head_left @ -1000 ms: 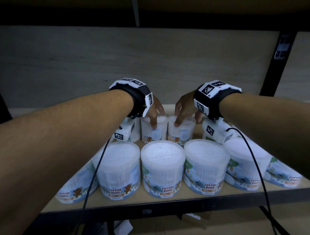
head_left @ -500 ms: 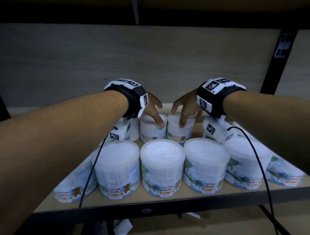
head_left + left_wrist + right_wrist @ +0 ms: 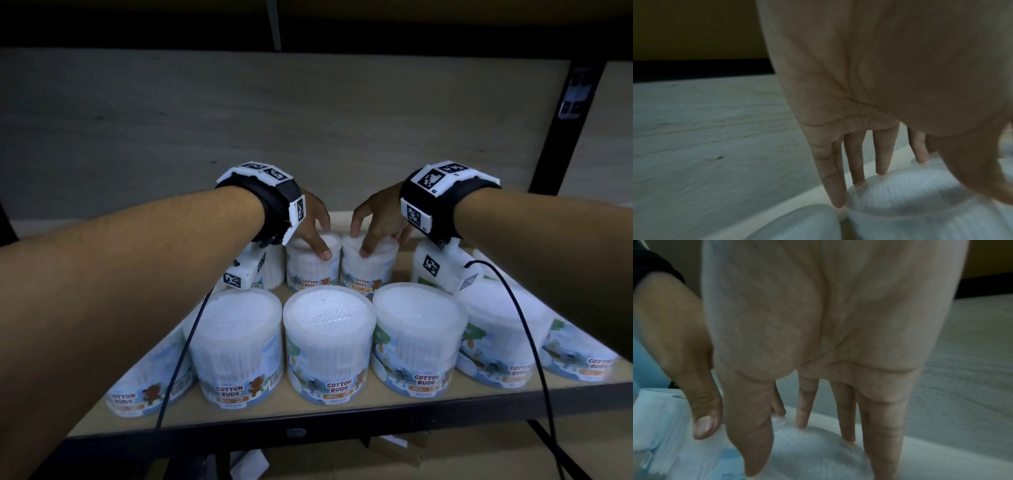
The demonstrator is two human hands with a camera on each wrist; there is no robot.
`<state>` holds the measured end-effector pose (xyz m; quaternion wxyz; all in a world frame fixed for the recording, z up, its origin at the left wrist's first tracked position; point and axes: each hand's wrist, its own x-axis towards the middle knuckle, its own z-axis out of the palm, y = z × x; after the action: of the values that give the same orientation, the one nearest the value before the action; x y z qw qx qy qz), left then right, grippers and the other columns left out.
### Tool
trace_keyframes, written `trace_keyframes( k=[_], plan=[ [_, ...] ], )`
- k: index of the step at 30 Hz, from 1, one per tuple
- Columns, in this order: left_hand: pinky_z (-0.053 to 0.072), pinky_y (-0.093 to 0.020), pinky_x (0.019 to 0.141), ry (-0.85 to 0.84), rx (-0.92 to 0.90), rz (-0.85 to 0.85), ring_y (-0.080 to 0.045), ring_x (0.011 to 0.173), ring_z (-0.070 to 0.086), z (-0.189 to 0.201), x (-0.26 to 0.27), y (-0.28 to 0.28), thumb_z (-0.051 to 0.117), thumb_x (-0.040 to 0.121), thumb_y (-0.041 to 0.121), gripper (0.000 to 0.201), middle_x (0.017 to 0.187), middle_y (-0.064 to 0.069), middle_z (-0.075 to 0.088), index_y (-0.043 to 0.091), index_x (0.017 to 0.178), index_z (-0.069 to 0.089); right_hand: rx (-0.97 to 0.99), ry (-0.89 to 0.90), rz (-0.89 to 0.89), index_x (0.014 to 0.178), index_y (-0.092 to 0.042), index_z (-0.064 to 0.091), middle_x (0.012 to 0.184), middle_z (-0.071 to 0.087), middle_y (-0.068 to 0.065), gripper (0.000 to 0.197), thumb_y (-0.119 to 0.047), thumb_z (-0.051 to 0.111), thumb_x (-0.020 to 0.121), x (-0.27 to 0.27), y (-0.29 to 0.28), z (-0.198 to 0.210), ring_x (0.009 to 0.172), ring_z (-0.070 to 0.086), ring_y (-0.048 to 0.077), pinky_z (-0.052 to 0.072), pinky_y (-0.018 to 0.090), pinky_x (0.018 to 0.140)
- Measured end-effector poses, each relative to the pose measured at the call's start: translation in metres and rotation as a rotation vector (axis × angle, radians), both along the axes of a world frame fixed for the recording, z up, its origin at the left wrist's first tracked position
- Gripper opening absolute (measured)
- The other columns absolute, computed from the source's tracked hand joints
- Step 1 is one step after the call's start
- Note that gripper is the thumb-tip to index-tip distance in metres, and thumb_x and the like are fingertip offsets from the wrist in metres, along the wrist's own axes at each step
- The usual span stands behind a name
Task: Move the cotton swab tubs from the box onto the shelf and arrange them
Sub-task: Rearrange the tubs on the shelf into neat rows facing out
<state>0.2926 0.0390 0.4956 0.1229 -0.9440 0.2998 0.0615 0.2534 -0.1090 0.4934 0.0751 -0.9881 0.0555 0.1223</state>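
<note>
Two small cotton swab tubs stand side by side in the back row of the shelf (image 3: 239, 423). My left hand (image 3: 313, 229) is over the left tub (image 3: 310, 270), thumb on the lid's front edge. My right hand (image 3: 375, 222) is over the right tub (image 3: 368, 270) in the same way. In the left wrist view my left hand (image 3: 879, 97) has straight fingers (image 3: 881, 162) touching the far rim of the tub (image 3: 900, 203). The right wrist view shows my right hand (image 3: 818, 321) with straight fingers (image 3: 846, 418) on the far rim of its tub (image 3: 813, 451). The box is out of view.
Several larger tubs fill the front row, among them one (image 3: 327, 339) in the middle. More tubs (image 3: 272, 270) sit in the back row, partly hidden by the wrist cameras. The wall panel (image 3: 308, 120) closes the back. A black post (image 3: 561, 137) stands at the right.
My thumbs have slid up from the fronts of the two back tubs to their lid edges. The two tubs have shifted slightly back and stand on the shelf.
</note>
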Motion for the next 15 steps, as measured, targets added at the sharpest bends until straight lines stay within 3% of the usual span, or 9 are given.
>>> trace_keyframes(
  k=[3,8,11,15],
  plan=[
    [0.035,-0.028,0.108,-0.026,0.02,0.001,-0.019,0.131,0.045,-0.0028,0.0006,-0.0036,0.058,0.085,0.062,0.074,0.146,-0.001,0.047,0.019,0.143,0.046,-0.007,0.016,-0.003,0.129,-0.034,0.054,0.122,0.052,0.005,0.058,-0.025,0.081,0.078,0.0004,-0.0026,-0.0013,0.111,0.059,0.03,0.056,0.044,0.091],
    [0.038,-0.029,0.103,-0.032,0.051,0.021,-0.021,0.123,0.051,-0.0055,0.0036,-0.0072,0.052,0.086,0.067,0.079,0.14,-0.008,0.054,0.01,0.14,0.049,-0.01,0.049,0.01,0.139,-0.043,0.041,0.137,0.046,0.006,0.076,-0.023,0.08,0.077,0.0005,-0.0045,-0.0005,0.117,0.055,0.028,0.055,0.044,0.093],
    [0.04,-0.027,0.085,-0.019,0.052,0.04,-0.017,0.107,0.05,-0.0069,0.004,-0.0073,0.049,0.084,0.071,0.083,0.138,-0.011,0.056,0.007,0.137,0.052,0.002,0.033,0.018,0.139,-0.042,0.044,0.14,0.044,0.004,0.072,-0.025,0.08,0.078,0.0003,-0.004,-0.0021,0.119,0.052,0.029,0.054,0.043,0.094],
    [0.043,-0.027,0.092,-0.008,0.036,0.051,-0.02,0.12,0.054,-0.0057,0.0058,-0.0081,0.05,0.083,0.072,0.08,0.136,-0.009,0.058,0.006,0.127,0.055,-0.024,0.015,0.057,0.139,-0.037,0.047,0.135,0.049,0.002,0.066,-0.025,0.076,0.082,-0.0016,-0.0031,-0.0016,0.114,0.055,0.024,0.055,0.033,0.089]
  ],
)
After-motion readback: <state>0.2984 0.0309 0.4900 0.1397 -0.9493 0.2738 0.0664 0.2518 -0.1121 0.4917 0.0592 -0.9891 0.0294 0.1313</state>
